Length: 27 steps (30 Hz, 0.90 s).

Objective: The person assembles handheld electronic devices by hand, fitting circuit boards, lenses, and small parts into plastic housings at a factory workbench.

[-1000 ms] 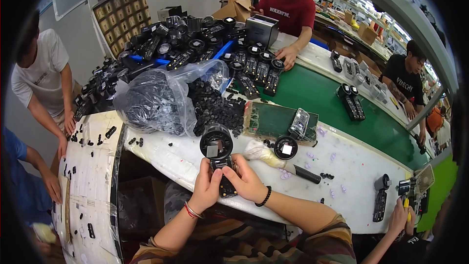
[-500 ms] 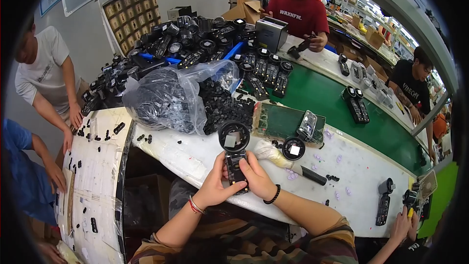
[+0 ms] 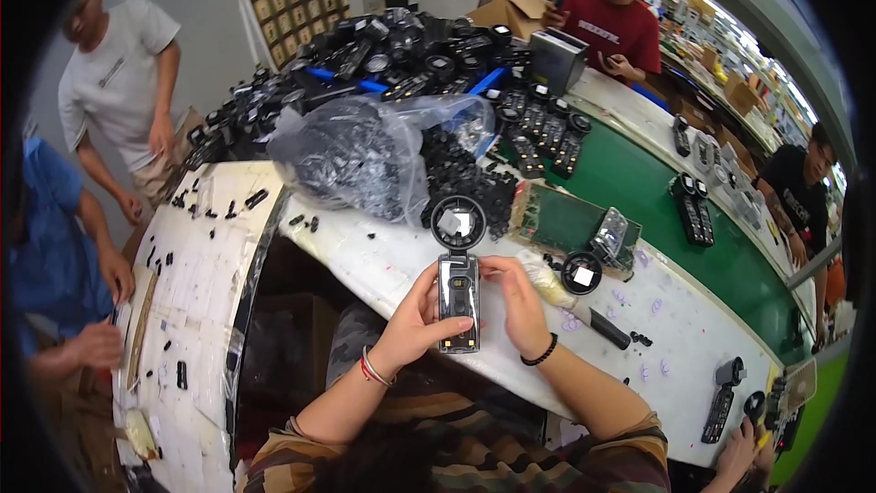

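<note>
Upright before me is a black housing [image 3: 459,297] with a round ring head and a long handle, its face glossy. My left hand [image 3: 415,318] grips the handle from the left, thumb across its lower face. To the right of the handle, my right hand [image 3: 522,306] has its fingers partly extended. Those fingertips are close to the handle's upper edge; whether they touch it, I cannot tell. Beyond the ring lies a heap of small black parts [image 3: 474,184]. A similar round-headed piece [image 3: 581,274] rests on the right, next to a black tube-shaped handle [image 3: 610,329].
A clear plastic bag [image 3: 351,160] of parts and a large pile of black housings [image 3: 401,55] fill the back. Right of them sits a green-topped block [image 3: 570,219]. Beyond runs a green belt [image 3: 639,210]. Other people work on the left, right and across; purple bits dot the white table [image 3: 511,374].
My right hand has loosened from the housing and moved to its right side. The housing's face now shows more fully toward me. The view has shifted; the person across has lowered a hand.
</note>
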Motion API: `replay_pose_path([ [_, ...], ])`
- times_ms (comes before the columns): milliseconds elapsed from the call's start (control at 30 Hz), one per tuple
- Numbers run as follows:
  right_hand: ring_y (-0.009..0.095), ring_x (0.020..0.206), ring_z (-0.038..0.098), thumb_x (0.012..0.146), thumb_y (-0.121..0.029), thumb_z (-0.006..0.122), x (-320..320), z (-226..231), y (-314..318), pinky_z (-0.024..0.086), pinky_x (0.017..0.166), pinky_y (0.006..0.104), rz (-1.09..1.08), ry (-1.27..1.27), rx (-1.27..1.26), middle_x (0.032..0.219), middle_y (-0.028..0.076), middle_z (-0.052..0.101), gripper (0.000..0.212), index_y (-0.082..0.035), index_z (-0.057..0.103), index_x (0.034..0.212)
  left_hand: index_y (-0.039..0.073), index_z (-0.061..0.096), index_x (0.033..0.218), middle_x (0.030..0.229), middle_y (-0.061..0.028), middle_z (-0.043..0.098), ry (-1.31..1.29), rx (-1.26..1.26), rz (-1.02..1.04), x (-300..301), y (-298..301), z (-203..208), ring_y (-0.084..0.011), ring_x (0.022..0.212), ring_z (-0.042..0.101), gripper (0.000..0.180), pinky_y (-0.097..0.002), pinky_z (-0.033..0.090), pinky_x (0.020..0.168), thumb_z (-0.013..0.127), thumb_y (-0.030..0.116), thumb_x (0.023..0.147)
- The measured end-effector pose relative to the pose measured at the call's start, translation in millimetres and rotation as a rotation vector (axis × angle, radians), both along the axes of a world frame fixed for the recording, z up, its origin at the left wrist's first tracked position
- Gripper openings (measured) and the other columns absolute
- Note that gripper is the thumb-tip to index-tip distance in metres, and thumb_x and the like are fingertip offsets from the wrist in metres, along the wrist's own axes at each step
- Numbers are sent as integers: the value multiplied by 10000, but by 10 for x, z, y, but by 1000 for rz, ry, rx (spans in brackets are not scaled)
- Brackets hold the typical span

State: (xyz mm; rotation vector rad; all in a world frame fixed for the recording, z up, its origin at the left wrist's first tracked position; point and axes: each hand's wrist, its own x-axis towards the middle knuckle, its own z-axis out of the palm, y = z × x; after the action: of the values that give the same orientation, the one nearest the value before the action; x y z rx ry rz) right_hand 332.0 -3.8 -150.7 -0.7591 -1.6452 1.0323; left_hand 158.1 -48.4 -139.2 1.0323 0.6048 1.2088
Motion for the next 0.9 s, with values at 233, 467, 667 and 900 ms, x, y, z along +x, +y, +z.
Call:
replay_pose_path([
  [233, 181, 910, 525, 1005, -184, 344, 24, 51, -70, 428, 841, 285, 149, -30, -15, 1013, 110, 532, 306, 26, 566, 1010, 65, 217, 1420, 1265, -174, 522, -33, -25, 154, -455, -516, 258, -152, 906, 607, 671, -311, 506, 828, 553, 1, 843],
  [467, 181, 812, 552, 1009, -206, 288, 57, -58, -80, 457, 776, 291, 197, -84, -1, 1005, 122, 538, 375, 31, 573, 952, 45, 163, 1451, 1220, -150, 530, 331, -28, 662, -1365, -1612, 523, -185, 1094, 537, 841, -301, 432, 925, 673, 39, 782],
  [667, 164, 807, 555, 1006, -209, 286, 102, -52, -37, 466, 783, 291, 241, -153, 80, 1066, 109, 528, 341, 8, 547, 967, 60, 274, 1426, 942, -96, 575, 1112, -338, 1246, -1928, -2873, 770, -169, 718, 565, 788, -293, 471, 684, 674, 144, 753],
  [900, 171, 792, 528, 1014, -231, 310, 15, 8, -123, 440, 750, 289, 216, -168, 28, 1024, 122, 541, 391, 41, 567, 900, 48, 529, 1239, 968, -150, 661, 1421, -654, 1625, -2201, -4008, 1073, -198, 776, 625, 507, -293, 478, 713, 675, 216, 783],
])
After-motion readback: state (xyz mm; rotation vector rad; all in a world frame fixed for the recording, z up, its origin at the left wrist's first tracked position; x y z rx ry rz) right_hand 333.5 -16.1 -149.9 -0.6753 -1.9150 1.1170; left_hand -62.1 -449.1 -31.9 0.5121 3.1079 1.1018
